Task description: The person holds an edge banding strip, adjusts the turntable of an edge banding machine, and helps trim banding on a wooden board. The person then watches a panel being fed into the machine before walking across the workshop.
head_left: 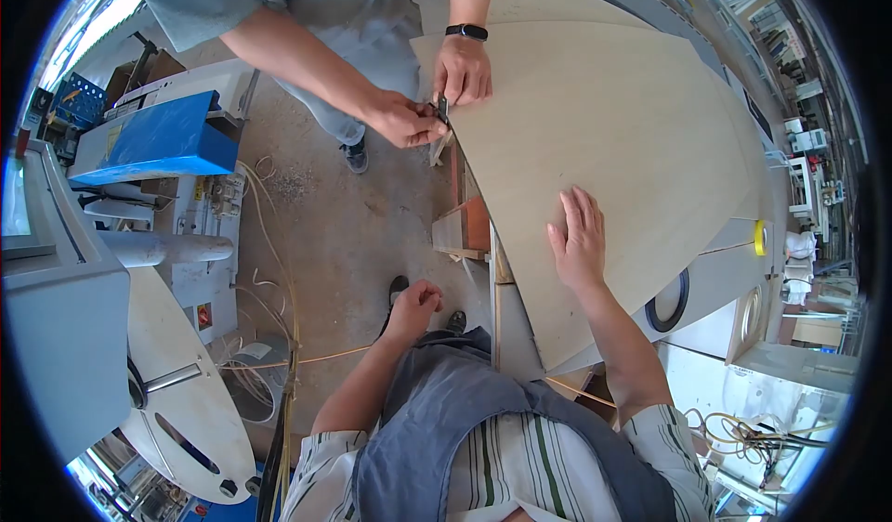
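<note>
My right hand [582, 243] lies flat on a large beige sheet [632, 141], its fingers stretched out and slightly apart. My left hand [415, 312] hangs in the air left of the sheet's near edge, fingers curled in, with nothing visible in them. Across from me a co-worker's two hands meet at the far left corner of the sheet. They hold a small dark tool [442, 110] against its edge; its kind is too small to tell. The co-worker wears a dark wristband [466, 32].
A machine with a blue cover [158, 141] stands at the left, with hoses [269, 234] trailing on the floor. Below the sheet's left edge is an orange-brown box [476, 223]. A yellow roll [760, 238] and a black ring [669, 325] are at the right.
</note>
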The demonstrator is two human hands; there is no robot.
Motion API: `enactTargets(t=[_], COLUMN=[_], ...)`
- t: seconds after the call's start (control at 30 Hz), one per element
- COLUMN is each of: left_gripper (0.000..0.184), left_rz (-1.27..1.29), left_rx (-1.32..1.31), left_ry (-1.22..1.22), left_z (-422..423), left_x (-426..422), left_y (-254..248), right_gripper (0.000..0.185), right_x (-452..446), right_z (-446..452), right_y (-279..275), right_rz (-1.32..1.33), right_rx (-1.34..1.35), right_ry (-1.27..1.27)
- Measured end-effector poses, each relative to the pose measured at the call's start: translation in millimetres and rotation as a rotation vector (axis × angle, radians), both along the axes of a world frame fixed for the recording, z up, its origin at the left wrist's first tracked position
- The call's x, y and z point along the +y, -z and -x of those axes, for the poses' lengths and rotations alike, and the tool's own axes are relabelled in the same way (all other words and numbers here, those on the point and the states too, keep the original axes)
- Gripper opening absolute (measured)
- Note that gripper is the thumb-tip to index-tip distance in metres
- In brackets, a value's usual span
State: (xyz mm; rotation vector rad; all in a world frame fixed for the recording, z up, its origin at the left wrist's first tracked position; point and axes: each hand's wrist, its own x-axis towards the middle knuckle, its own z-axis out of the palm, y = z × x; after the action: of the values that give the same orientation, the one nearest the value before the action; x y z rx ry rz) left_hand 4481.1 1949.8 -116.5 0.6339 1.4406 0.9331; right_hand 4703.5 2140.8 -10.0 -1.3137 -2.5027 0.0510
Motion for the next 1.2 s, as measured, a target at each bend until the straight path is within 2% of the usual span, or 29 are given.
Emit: enactTargets(t=[0.3, 0.53, 0.6, 0.67, 0.7, 0.77, 0.83, 0.87, 0.93, 0.97, 1.1, 1.2], left_gripper=[0.010, 0.011, 0.016, 0.030, 0.030, 0.044, 0.057, 0.057, 0.041, 0.041, 0.019, 0.013], left_rz=[-0.032, -0.178, -0.339, -0.392, -0.392, -0.706, -0.913, -0.914, -0.883, -0.884, -0.723, -0.848], left_rx=[0.001, 0.108, 0.404, 0.619, 0.619, 0.939, 1.161, 1.160, 1.179, 1.176, 1.174, 1.281], left_ry=[-0.020, -0.100, -0.138, -0.115, -0.115, -0.161, -0.159, -0.160, -0.169, -0.168, -0.001, 0.114], left_z=[10.7, 33.5, 44.9, 57.2, 61.6, 69.7, 78.5, 81.6, 85.8, 87.9, 102.2, 113.4], left_x=[25.6, 68.7, 90.0, 114.0, 128.4, 159.0, 190.0, 202.3, 221.4, 226.1, 236.0, 245.2], left_y=[-5.9, -4.6, -24.6, -47.2, -49.2, -50.9, -51.4, -49.8, -45.7, -47.1, -56.2, -62.5], right_gripper=[0.048, 0.049, 0.049, 0.049, 0.050, 0.050, 0.050, 0.050, 0.051, 0.051, 0.051, 0.052], right_x=[1.0, 1.4, 0.7, -0.1, -0.3, -0.4, 0.0, 0.4, 2.2, 3.1, 3.4, 5.0], right_z=[0.0, 1.4, 2.4, 3.6, 3.8, 3.6, 3.5, 3.2, 3.1, 3.5, 5.2, 5.1], right_y=[0.4, -1.9, -2.5, -2.4, -2.5, -2.0, -0.5, 0.7, 1.9, 1.9, 1.9, 2.2], right_rz=[-0.006, 0.003, 0.010, 0.013, 0.015, 0.020, 0.014, 0.009, -0.001, -0.001, -0.033, -0.027], right_rx=[-0.005, 0.017, 0.020, 0.020, 0.019, 0.017, 0.022, 0.027, 0.035, 0.032, 0.008, -0.011], right_ry=[-0.002, -0.011, -0.008, -0.002, 0.003, 0.012, 0.008, 0.003, -0.003, 0.000, 0.013, 0.025])
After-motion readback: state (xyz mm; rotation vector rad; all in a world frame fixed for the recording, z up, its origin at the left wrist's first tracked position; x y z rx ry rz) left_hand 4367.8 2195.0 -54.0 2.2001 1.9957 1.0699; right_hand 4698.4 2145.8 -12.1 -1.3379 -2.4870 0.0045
